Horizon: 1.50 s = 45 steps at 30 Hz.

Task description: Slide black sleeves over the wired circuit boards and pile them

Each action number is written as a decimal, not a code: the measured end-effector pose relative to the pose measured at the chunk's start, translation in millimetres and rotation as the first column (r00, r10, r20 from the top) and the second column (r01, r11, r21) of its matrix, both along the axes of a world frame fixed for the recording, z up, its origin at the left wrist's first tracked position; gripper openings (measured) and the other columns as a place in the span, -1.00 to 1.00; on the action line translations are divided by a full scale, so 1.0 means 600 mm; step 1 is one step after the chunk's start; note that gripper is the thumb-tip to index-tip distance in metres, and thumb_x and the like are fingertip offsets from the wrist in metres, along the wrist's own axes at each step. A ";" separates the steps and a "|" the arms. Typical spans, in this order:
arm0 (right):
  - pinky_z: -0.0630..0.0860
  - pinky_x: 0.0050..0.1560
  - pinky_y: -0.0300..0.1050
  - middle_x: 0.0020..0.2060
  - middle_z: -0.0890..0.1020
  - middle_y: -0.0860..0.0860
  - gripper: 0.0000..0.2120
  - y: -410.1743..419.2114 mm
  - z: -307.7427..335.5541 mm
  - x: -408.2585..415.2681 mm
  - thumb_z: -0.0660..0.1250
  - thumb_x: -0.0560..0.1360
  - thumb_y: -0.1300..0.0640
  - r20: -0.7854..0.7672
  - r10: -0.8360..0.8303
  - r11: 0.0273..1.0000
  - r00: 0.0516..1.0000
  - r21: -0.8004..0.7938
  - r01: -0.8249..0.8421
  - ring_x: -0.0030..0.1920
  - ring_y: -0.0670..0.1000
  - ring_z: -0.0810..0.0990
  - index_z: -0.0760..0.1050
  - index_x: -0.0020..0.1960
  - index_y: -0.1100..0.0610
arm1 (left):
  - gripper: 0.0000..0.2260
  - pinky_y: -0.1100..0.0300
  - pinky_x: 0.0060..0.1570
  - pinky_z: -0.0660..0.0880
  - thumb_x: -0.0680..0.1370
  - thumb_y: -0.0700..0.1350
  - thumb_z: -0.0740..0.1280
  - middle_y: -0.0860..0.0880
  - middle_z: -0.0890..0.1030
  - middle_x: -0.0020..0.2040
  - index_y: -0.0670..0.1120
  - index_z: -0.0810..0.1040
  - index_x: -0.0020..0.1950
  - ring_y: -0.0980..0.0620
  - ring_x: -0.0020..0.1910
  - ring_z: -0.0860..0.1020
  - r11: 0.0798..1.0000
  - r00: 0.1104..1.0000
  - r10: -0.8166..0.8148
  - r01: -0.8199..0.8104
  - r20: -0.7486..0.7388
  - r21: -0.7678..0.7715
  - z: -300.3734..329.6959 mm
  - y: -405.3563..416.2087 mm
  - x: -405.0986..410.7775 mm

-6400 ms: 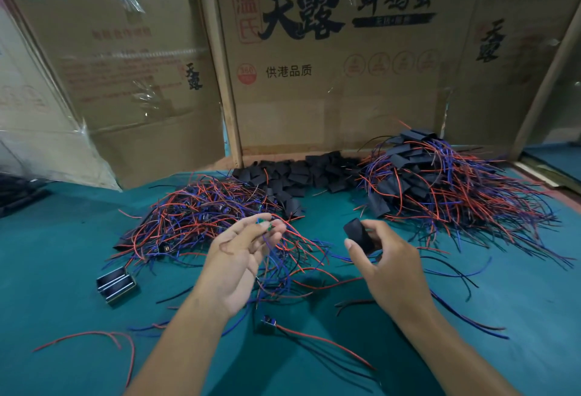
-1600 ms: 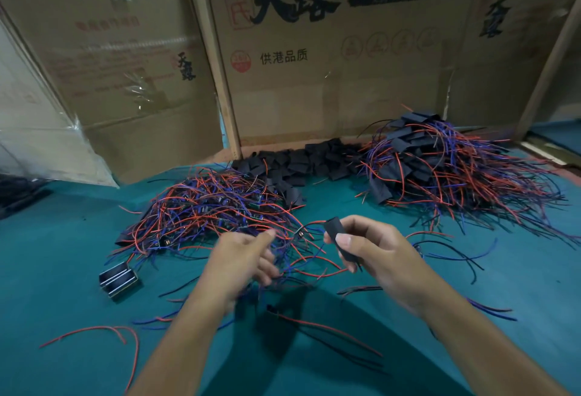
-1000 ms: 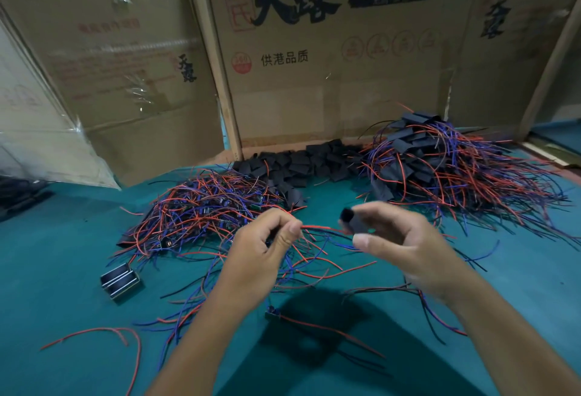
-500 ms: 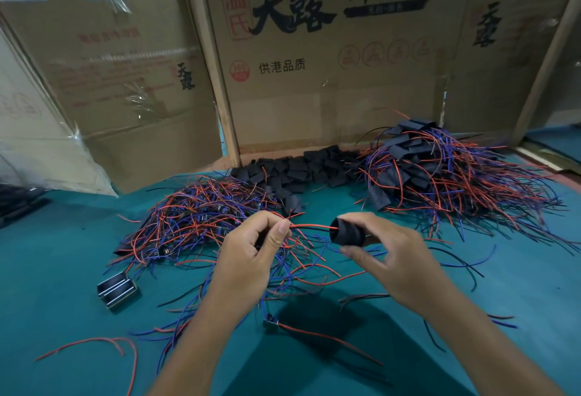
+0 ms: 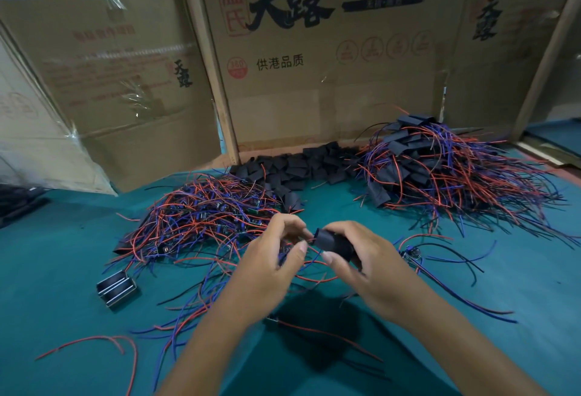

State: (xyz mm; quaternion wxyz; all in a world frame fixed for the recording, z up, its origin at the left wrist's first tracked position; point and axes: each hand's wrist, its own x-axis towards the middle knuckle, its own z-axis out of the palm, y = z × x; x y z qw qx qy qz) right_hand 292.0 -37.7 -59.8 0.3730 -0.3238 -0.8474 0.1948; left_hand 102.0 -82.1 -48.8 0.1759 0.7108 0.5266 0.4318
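Head view, right hand [image 5: 361, 266] grips black sleeve [image 5: 333, 242] — left hand [image 5: 270, 263] pinches wires [image 5: 309, 277]

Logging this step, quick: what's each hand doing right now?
Left hand: fingers pinched on the wires at the sleeve's mouth.
Right hand: grips the black sleeve.

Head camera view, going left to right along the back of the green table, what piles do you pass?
Pile of bare wired circuit boards → heap of empty black sleeves → pile of sleeved boards with red and blue wires.
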 end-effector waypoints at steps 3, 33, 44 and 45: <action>0.29 -0.01 -0.45 -0.03 0.50 -0.19 -0.79 0.008 -0.002 0.009 0.32 0.57 0.09 0.002 -0.016 1.000 1.000 -0.022 0.016 0.00 -0.29 0.43 0.46 0.19 0.04 | -0.72 0.13 0.24 0.38 0.48 0.03 0.40 0.22 0.56 0.08 0.10 0.47 0.16 0.16 0.17 0.50 0.993 0.975 -0.018 -0.008 -0.220 -0.117 -0.003 0.002 -0.035; 0.34 0.16 -0.13 0.08 0.61 -0.21 -0.68 0.032 -0.025 0.024 0.27 0.54 -0.19 0.300 0.012 0.999 0.954 0.040 -0.025 0.06 -0.10 0.50 0.44 0.24 -0.10 | -0.82 0.36 -0.03 0.43 0.42 -0.30 0.52 0.04 0.66 -0.12 -0.16 0.64 -0.02 0.16 -0.09 0.55 0.993 0.961 -0.011 0.044 -0.278 0.114 0.000 0.004 -0.011; 0.43 0.14 -0.06 0.06 0.62 -0.18 -0.65 0.028 -0.018 0.023 0.17 0.57 -0.23 0.305 0.057 0.998 0.951 -0.024 -0.052 0.05 -0.08 0.55 0.48 0.24 -0.07 | -0.75 0.37 -0.04 0.42 0.36 -0.39 0.49 0.03 0.58 -0.12 -0.13 0.58 -0.07 0.21 -0.11 0.53 0.987 0.973 0.008 0.029 -0.231 0.156 0.001 0.006 -0.003; 0.44 0.12 -0.05 0.05 0.63 -0.18 -0.63 0.026 -0.018 0.022 0.14 0.57 -0.24 0.300 0.060 0.998 0.952 -0.026 -0.055 0.04 -0.07 0.55 0.48 0.23 -0.07 | -0.74 0.35 -0.05 0.44 0.36 -0.41 0.48 0.02 0.58 -0.13 -0.14 0.57 -0.07 0.20 -0.12 0.55 0.987 0.977 0.015 0.020 -0.213 0.162 0.000 0.006 -0.001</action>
